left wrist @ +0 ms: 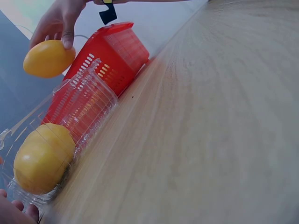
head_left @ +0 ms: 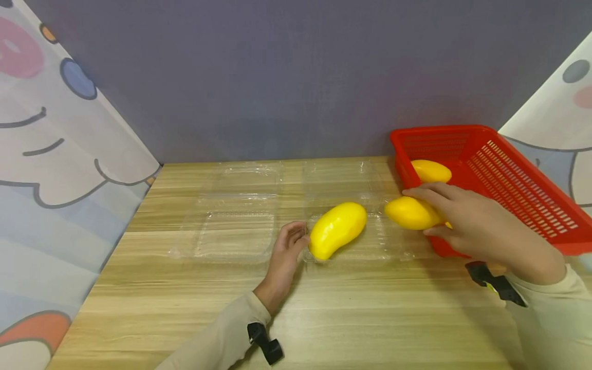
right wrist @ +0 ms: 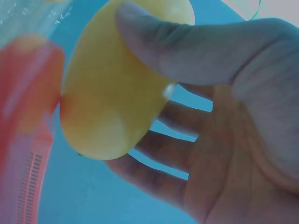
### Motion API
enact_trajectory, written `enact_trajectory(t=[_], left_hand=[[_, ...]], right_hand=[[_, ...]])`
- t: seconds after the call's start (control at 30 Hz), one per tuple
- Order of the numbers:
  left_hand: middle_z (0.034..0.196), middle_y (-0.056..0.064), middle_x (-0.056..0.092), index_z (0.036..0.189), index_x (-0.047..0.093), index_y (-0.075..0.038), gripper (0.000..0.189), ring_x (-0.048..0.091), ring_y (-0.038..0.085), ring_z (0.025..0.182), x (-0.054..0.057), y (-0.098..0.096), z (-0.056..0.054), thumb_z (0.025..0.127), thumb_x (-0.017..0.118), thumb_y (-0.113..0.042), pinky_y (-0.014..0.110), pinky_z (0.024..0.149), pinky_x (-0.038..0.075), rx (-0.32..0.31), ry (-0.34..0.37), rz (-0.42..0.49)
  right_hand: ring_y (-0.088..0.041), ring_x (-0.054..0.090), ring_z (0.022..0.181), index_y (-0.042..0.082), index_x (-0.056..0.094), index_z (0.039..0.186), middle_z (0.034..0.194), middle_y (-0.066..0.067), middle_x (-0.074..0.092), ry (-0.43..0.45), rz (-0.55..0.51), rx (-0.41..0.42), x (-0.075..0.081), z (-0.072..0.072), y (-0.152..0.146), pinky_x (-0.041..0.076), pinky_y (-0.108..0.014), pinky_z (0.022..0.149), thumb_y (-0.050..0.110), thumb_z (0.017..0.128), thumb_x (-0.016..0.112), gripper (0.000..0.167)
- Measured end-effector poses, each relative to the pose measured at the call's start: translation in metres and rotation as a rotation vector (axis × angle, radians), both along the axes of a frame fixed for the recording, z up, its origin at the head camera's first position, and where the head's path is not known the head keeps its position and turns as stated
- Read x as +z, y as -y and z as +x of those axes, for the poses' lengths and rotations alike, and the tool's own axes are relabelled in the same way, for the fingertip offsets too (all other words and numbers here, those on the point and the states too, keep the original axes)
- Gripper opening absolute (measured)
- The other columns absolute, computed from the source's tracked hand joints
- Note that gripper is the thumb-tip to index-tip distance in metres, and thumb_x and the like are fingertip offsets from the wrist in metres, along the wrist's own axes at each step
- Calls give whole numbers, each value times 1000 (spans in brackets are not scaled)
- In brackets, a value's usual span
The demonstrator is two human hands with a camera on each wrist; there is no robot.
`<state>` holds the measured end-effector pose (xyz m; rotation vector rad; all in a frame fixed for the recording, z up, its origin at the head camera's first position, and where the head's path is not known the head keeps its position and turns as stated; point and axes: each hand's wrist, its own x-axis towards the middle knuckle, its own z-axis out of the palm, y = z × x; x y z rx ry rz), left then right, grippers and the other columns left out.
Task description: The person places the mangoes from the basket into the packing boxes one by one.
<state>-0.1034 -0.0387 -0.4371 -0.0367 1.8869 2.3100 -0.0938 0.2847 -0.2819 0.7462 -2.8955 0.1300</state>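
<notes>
My right hand (head_left: 481, 221) grips a yellow mango (head_left: 411, 213) between thumb and fingers, raised beside the near left edge of the red basket (head_left: 513, 185). In the right wrist view the thumb lies across that mango (right wrist: 107, 88). A larger mango (head_left: 339, 228) lies tilted in the right-hand clear plastic box (head_left: 376, 252), whose lid is folded back. My left hand (head_left: 284, 257) rests at this box's left side, fingers loosely bent, with fingertips right at the wall. The left wrist view shows only some of its fingertips (left wrist: 18, 207).
Another clear plastic box (head_left: 236, 236) with its lid folded back stands to the left. Inside the red basket lies a further mango (head_left: 432, 171), with a bit of yellow showing under my right hand. A grey wall (head_left: 277, 77) rises behind the wooden table (head_left: 347, 318).
</notes>
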Motion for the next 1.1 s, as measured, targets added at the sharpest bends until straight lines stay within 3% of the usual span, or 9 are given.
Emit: enact_trajectory(t=[0.17, 0.43, 0.73, 1.1], left_hand=[[151, 11, 44, 139, 45, -8, 41, 36, 29, 145, 0, 0, -1, 99, 54, -13, 51, 123, 26, -4, 3, 4], [149, 9, 46, 138, 46, -9, 40, 37, 27, 144, 0, 0, -1, 98, 54, -13, 50, 122, 27, -1, 4, 0], [149, 11, 46, 138, 46, -6, 40, 38, 28, 143, -1, 0, -1, 99, 53, -14, 50, 122, 27, 3, -19, 5], [149, 12, 47, 137, 47, -5, 40, 38, 28, 144, -1, -2, -2, 98, 53, -11, 48, 124, 25, 18, -15, 19]], right_hand=[[-26, 64, 96, 23, 57, 134, 129, 1, 60, -39, 2, 45, -4, 0, 8, 56, -48, 81, 11, 67, 88, 74], [-32, 60, 114, 16, 58, 134, 131, -6, 60, -73, 26, 65, -10, -2, 13, 50, -55, 94, -2, 69, 81, 72], [-30, 57, 119, 17, 56, 137, 131, -7, 60, -71, 24, 140, -15, -3, 18, 49, -56, 97, 6, 66, 88, 78], [-32, 54, 123, 20, 51, 141, 135, -5, 56, 13, 17, 209, -25, -3, 26, 46, -59, 100, 16, 62, 94, 90]])
